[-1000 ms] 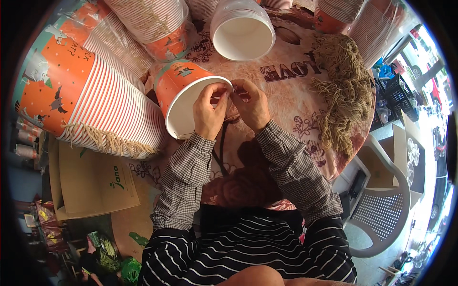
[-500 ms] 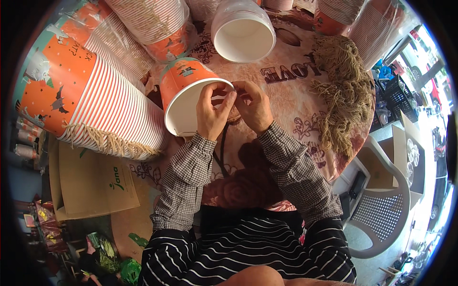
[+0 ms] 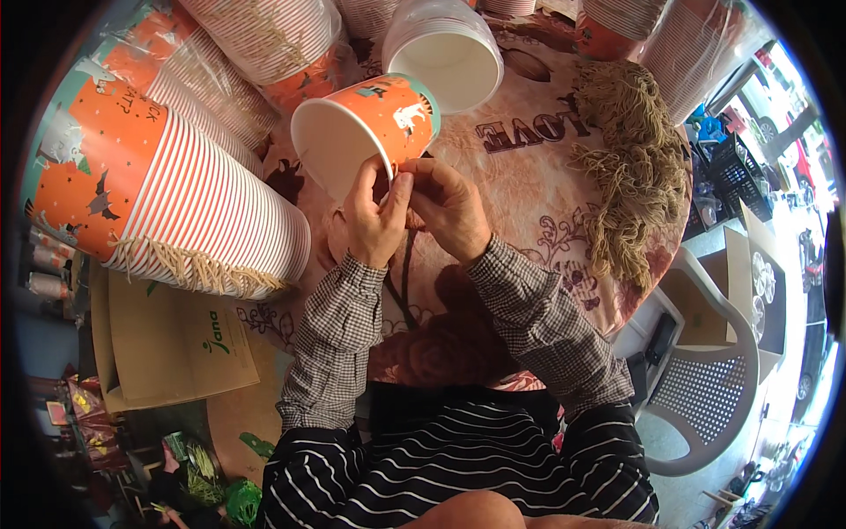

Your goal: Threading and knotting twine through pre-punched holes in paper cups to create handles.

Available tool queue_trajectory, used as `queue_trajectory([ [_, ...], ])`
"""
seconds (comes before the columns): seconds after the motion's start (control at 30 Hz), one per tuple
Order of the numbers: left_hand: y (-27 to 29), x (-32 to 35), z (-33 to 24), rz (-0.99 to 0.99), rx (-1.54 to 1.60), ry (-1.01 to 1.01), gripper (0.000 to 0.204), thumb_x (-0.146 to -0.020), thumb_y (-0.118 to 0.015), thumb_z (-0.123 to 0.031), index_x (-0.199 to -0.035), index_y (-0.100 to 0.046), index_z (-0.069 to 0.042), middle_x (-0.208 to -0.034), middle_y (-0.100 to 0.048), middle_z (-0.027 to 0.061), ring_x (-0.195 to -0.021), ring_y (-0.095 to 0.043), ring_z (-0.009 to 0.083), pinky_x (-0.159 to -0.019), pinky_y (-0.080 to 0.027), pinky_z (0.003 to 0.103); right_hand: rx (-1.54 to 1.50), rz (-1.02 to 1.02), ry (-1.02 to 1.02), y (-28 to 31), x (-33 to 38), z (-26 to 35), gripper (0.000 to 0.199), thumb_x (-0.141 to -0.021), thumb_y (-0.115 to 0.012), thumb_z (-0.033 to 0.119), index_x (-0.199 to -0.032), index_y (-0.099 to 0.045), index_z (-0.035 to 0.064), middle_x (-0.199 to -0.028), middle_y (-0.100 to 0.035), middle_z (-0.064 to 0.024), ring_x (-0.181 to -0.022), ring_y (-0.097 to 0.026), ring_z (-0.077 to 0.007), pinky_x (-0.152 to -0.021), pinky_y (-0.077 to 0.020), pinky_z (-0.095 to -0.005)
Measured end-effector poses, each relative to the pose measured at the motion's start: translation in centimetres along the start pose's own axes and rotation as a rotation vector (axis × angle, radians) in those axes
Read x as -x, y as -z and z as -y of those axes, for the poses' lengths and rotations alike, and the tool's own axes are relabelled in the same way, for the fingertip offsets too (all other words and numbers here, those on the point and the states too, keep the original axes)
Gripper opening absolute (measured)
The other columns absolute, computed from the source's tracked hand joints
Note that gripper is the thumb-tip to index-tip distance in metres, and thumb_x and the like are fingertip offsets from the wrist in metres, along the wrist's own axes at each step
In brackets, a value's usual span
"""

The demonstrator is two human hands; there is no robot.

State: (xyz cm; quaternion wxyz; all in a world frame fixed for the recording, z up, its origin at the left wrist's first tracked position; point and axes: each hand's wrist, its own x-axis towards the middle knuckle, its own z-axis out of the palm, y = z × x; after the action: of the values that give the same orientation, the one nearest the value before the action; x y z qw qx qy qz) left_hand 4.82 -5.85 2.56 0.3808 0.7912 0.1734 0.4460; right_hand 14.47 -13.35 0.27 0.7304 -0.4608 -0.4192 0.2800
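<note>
An orange paper bucket [image 3: 388,110] with a teal base and white inside lies tipped over the table, its mouth facing me and to the left. My left hand [image 3: 376,222] pinches its rim, fingers partly inside the mouth and thumb at the edge. Close against it, my right hand [image 3: 454,210] has its fingertips pressed together at the same spot on the rim. Whatever is between those right fingertips is too small to make out. Beside them on the left leans a tall stack of nested orange buckets [image 3: 211,189], with knotted twine ends [image 3: 198,266] along their rims.
A heap of tan twine [image 3: 630,167] spreads over the right side of the patterned tablecloth [image 3: 520,185]. White-mouthed nested buckets [image 3: 449,70] and plastic-wrapped stacks [image 3: 264,40] line the far side. A cardboard box [image 3: 176,335] stands lower left, a grey plastic chair [image 3: 705,397] lower right.
The bucket has turned in my hands: its mouth now points more to the left, and its base has swung to the right. Both hands have shifted slightly left and nearer to me.
</note>
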Motion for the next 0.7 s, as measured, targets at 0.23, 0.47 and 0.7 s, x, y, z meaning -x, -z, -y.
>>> queue_trajectory([
  [0.23, -0.3, 0.4, 0.7, 0.019, 0.397, 0.114, 0.033, -0.091, -0.056, -0.011, -0.118, -0.049, 0.005, -0.106, -0.058, 0.0102, -0.095, -0.058, 0.0158, -0.081, -0.048, 0.027, 0.020, -0.008, -0.130, 0.5, -0.1, 0.1, 0.013, -0.091, -0.057, 0.004, -0.103, -0.055, -0.0013, -0.090, -0.064, -0.0048, -0.080, -0.061, -0.0092, -0.071, -0.0521, -0.0234],
  [0.47, -0.3, 0.4, -0.1, 0.003, 0.408, 0.118, 0.032, -0.090, -0.056, -0.008, -0.118, -0.048, 0.005, -0.106, -0.057, 0.0086, -0.093, -0.057, 0.0136, -0.079, -0.048, 0.025, -0.008, -0.053, -0.091, 0.7, -0.3, 0.7, 0.014, -0.092, -0.057, 0.008, -0.099, -0.058, -0.0034, -0.088, -0.065, -0.0052, -0.076, -0.061, -0.0082, -0.068, -0.0527, -0.0223],
  [0.7, -0.2, 0.6, -0.2, 0.033, 0.325, 0.145, 0.031, -0.089, -0.057, -0.006, -0.116, -0.049, 0.005, -0.104, -0.057, 0.0081, -0.088, -0.058, 0.0119, -0.077, -0.050, 0.023, 0.057, -0.055, -0.096, 1.1, -0.3, 0.9, 0.015, -0.092, -0.058, 0.012, -0.096, -0.058, -0.0029, -0.082, -0.063, -0.0029, -0.070, -0.059, -0.0068, -0.063, -0.0514, -0.0207],
])
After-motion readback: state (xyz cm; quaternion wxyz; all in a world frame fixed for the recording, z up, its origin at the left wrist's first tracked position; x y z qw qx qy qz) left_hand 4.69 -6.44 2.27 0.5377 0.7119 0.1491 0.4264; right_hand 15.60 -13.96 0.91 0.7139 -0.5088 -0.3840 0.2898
